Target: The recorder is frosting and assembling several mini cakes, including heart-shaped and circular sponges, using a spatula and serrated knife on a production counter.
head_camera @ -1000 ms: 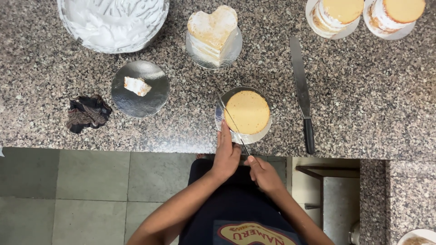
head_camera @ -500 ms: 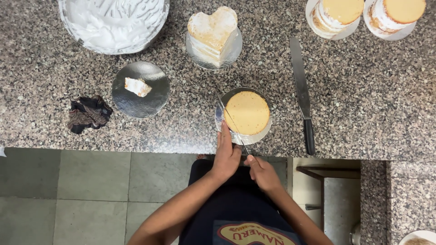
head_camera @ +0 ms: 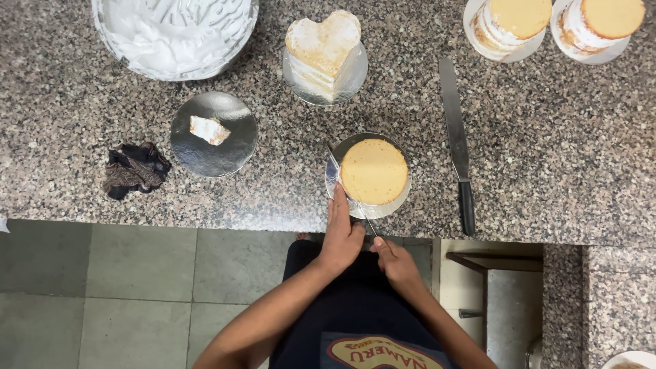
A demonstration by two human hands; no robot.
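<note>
- A round sponge layer (head_camera: pixel 374 171), flat-topped and evenly golden, sits on a silver cake board (head_camera: pixel 402 201) near the front edge of the speckled granite counter (head_camera: pixel 560 157).
- A thin blade (head_camera: pixel 336 164) runs along the sponge's left side, slanting back toward the counter edge.
- The left hand (head_camera: pixel 342 236) rests with fingers stretched forward onto the board's near-left rim.
- The right hand (head_camera: pixel 395 263) is closed around the blade's handle just off the counter edge.
- A long palette knife (head_camera: pixel 456 140) with a black handle lies just right of the board.
- Behind it stands a heart-shaped layered cake (head_camera: pixel 322 48).
</note>
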